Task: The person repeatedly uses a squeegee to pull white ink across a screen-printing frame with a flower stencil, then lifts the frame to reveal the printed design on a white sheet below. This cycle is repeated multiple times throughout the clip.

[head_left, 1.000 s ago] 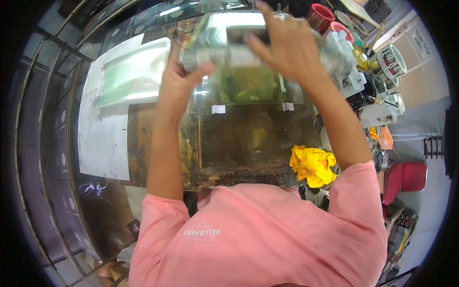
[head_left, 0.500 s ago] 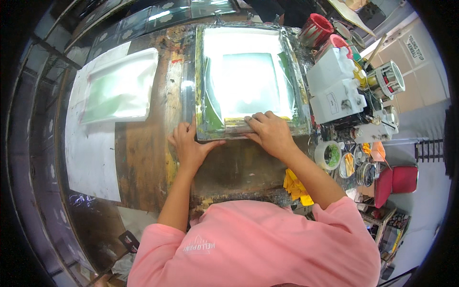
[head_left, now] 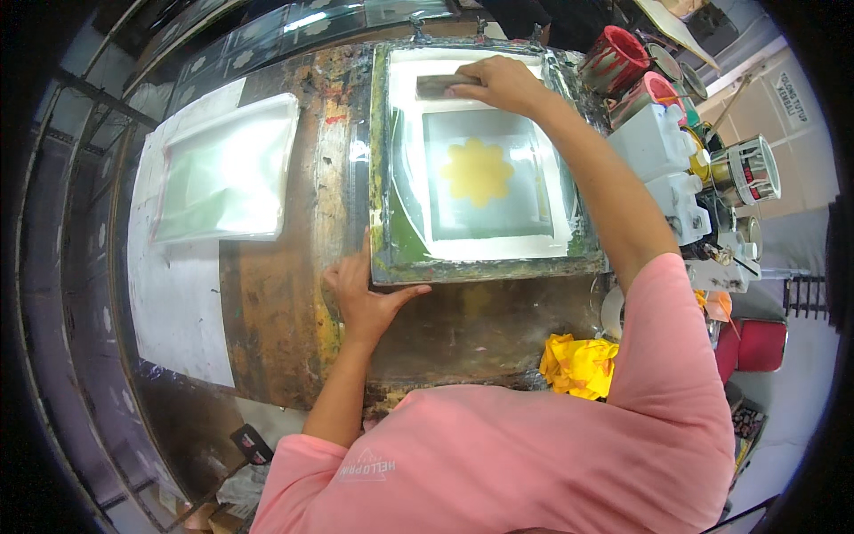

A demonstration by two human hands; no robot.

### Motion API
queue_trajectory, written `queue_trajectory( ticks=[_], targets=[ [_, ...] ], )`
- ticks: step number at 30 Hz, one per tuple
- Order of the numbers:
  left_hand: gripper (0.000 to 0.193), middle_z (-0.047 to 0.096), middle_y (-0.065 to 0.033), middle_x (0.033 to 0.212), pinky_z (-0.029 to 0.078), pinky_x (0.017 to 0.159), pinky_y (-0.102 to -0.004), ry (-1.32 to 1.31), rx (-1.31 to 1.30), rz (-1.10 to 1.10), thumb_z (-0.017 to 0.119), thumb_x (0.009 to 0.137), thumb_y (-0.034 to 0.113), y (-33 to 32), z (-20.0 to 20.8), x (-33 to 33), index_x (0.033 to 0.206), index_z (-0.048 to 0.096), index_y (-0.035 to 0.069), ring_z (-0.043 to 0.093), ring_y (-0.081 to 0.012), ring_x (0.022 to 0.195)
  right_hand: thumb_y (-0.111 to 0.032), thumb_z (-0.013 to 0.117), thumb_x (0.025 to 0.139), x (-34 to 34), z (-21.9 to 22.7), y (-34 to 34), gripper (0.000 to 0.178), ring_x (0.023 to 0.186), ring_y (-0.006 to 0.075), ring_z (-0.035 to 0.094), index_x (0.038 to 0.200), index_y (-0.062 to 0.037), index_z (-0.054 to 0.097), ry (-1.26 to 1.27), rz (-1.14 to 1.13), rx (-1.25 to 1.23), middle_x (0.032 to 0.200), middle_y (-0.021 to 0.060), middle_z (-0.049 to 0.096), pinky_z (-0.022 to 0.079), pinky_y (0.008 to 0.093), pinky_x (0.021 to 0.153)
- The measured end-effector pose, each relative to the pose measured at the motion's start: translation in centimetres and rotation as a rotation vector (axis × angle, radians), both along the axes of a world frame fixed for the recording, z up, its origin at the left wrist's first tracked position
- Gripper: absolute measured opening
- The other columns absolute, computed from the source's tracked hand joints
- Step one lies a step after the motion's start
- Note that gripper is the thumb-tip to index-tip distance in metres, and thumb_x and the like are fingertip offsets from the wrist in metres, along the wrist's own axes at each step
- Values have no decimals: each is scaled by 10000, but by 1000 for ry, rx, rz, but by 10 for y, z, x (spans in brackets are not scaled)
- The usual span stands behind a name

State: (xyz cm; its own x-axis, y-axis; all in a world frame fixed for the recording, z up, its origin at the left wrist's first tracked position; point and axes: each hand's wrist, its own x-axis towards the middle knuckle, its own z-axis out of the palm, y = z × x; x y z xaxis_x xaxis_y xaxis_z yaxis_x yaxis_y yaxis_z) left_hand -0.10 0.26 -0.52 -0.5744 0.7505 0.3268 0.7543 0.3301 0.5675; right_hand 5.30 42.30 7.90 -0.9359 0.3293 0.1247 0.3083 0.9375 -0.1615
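Your right hand [head_left: 509,83] has carried the squeegee [head_left: 436,86] from the near edge of the frame [head_left: 489,270] to its far end, where it now lies crosswise on the white band. Behind it a yellow flower [head_left: 478,172] has come up in the middle of the mesh [head_left: 447,222], so that pass looks to have covered the whole window. Your right fingers and thumb are closed on the squeegee's right end, leaving its left part bare. Your left hand [head_left: 366,294] has stayed at the frame's near left corner, thumb and fingers spread wide and wrapped around nothing; a fingertip is at the left side and the thumb lies along the near edge, though how firmly it presses, you can't tell from here. The frame lies flat on the table [head_left: 271,329], straight in front of you, below the clamps [head_left: 481,31] at its far side. Its rim is dark and smeared with old paint; inside, a white border surrounds a pale grey, glossy window, with green showing at the sides. The flower has rounded petals and soft edges, brightest at its centre.
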Motion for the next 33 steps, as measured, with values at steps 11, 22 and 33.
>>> queue_trajectory(
  ticks=[11, 22, 33],
  targets=[
    [1150, 716, -97, 1065, 402, 1009, -471, -39, 6, -7, 982, 611, 582, -4, -6, 2, 1529, 577, 22, 506, -323, 1069, -546, 642, 1003, 85, -27, -135, 409, 947, 312, 715, 1131, -163, 706, 54, -99, 143, 998, 84, 702, 601, 479, 724],
    [1009, 674, -180, 1326, 493, 1052, -388, -659, 570, -93, 959, 821, 383, 32, 59, 15, 1564, 460, -84, 615, -249, 1187, -404, 721, 948, 146, 78, -239, 360, 936, 332, 662, 1045, -61, 662, 309, -89, 265, 990, 127, 666, 485, 508, 963],
    [1119, 330, -335, 1652, 56, 1259, -694, 256, -256, 10, 580, 943, 789, 21, 49, 17, 1704, 264, 32, 244, -516, 1554, -557, 652, 990, 73, 190, -148, 490, 806, 294, 692, 919, -84, 759, 630, -164, 521, 803, 90, 721, 435, 463, 832]
  ],
)
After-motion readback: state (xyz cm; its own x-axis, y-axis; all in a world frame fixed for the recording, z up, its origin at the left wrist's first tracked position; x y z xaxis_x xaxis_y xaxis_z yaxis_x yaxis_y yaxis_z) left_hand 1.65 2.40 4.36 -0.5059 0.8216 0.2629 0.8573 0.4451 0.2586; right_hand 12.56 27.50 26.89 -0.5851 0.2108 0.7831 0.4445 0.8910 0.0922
